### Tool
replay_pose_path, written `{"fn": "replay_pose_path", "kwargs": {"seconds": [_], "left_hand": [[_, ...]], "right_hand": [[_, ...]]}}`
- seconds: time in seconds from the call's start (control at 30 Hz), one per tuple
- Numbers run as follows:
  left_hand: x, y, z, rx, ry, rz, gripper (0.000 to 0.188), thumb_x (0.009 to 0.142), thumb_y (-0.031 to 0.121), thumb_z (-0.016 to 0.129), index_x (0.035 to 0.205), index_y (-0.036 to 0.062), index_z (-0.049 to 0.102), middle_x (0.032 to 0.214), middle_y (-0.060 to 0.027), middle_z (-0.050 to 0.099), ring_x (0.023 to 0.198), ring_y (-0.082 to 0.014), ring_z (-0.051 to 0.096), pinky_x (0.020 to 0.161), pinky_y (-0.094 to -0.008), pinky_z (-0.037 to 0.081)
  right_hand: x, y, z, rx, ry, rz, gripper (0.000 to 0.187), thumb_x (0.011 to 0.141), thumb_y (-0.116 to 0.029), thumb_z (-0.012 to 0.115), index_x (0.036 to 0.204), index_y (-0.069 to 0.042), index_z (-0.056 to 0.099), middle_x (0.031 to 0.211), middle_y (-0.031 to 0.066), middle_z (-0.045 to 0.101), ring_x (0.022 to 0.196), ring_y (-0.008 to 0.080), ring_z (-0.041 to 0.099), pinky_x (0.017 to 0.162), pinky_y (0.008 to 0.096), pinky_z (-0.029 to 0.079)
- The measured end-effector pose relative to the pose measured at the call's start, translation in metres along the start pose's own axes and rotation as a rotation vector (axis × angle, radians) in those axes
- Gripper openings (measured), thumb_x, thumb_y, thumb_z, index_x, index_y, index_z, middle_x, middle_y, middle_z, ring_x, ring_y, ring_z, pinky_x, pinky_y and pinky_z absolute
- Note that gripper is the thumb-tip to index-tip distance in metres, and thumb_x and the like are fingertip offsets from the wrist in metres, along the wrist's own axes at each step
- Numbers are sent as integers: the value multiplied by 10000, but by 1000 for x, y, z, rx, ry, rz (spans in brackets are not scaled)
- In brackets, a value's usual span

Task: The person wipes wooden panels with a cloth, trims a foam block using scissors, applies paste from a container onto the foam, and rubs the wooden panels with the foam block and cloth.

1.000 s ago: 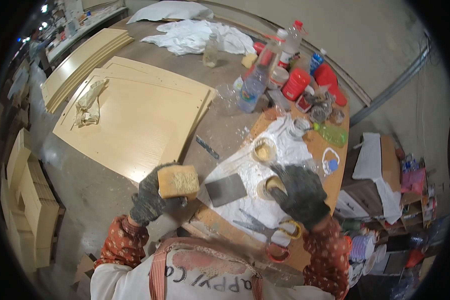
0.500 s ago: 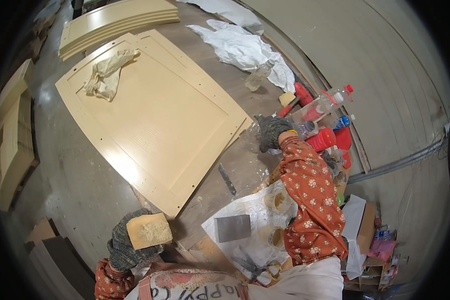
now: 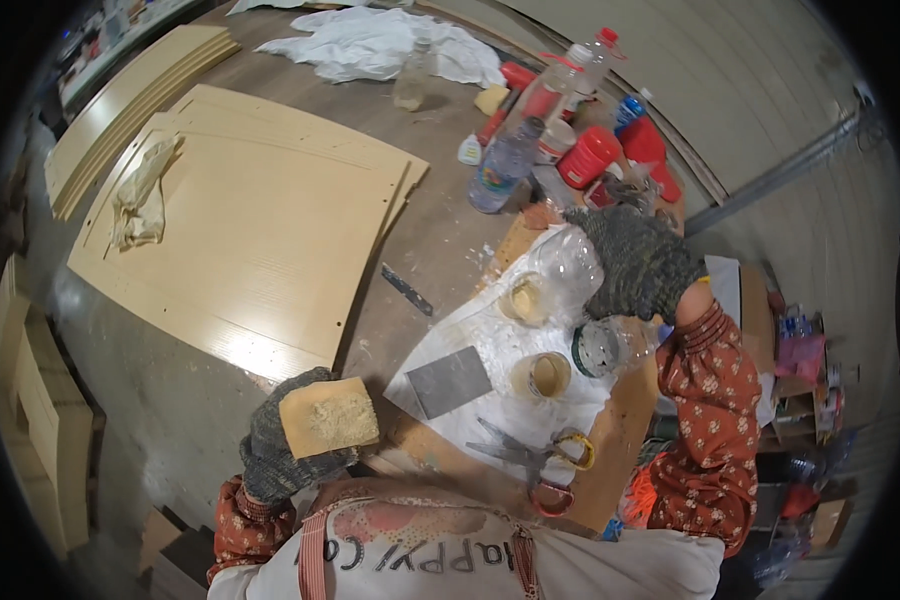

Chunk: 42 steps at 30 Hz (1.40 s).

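Note:
My left hand point(image 3: 295, 435), in a dark grey knit glove, holds a yellow sponge point(image 3: 330, 417) with pale crumbly powder on its top. At the right, my right hand point(image 3: 635, 265), gloved alike, is closed on a clear plastic cup point(image 3: 573, 268) that looks like a cut bottle. Below that hand, another clear container point(image 3: 615, 345) with a dark green rim lies on its side. Two small tubs, one with tan paste point(image 3: 542, 376) and one with paler stuff point(image 3: 526, 300), stand on a white sheet point(image 3: 450, 415), beside a grey sanding pad point(image 3: 450, 382) and scissors point(image 3: 540, 455).
A cream panel point(image 3: 240, 230) with a crumpled cloth point(image 3: 145, 195) on it lies at the left. Stacked panels point(image 3: 135, 110) stand behind. A dark blade point(image 3: 407, 290) lies mid-table. Bottles point(image 3: 507, 165) and red jars point(image 3: 588, 157) crowd the back right, near white cloths point(image 3: 380, 45).
My right hand has moved right and nearer with the clear plastic cup, from beside the panel's corner to above the white sheet. The view has shifted. My left hand still holds the sponge.

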State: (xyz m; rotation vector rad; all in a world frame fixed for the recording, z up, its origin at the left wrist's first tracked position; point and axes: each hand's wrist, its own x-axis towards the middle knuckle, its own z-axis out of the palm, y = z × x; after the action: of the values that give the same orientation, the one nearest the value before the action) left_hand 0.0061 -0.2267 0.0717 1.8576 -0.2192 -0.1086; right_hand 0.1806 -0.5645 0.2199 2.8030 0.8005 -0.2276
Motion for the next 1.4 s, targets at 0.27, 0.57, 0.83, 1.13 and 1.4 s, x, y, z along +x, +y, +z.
{"fn": "replay_pose_path", "kwargs": {"seconds": [0.27,0.57,0.83,1.13,1.4], "left_hand": [[14,-2,17,259,-189,146,695,631,302,843,1178,5,535,1063,-141,611,970,-252,615,856,-349,488],[7,-1,17,269,-79,209,676,628,289,840,1175,23,545,1085,-139,608,1002,-270,594,886,-355,460],[5,-25,31,147,-3,97,738,652,329,825,1235,23,492,1141,-124,587,1071,-276,551,947,-363,417],[3,-25,41,188,-39,77,872,626,321,849,1293,-15,398,1162,-138,575,1066,-236,558,946,-352,430],[5,-17,46,21,69,-30,945,591,292,874,1312,-34,357,1149,-132,570,1029,-213,572,904,-326,462]], "right_hand": [[-22,1,59,109,-22,70,889,525,-328,780,1312,-102,435,1105,198,563,1022,353,560,878,451,434],[-9,-9,84,107,-241,107,981,538,-405,804,1378,-147,367,1233,210,507,1087,363,531,943,443,408],[-30,88,64,114,226,372,564,777,-393,642,1244,-102,522,1162,177,582,1078,343,541,938,406,410],[16,140,181,-1,-42,674,339,835,-272,482,1054,-54,624,1078,197,615,985,324,599,868,406,462],[-65,101,62,-85,318,406,191,867,-213,481,897,-60,591,892,172,623,859,323,605,755,435,461]]}}
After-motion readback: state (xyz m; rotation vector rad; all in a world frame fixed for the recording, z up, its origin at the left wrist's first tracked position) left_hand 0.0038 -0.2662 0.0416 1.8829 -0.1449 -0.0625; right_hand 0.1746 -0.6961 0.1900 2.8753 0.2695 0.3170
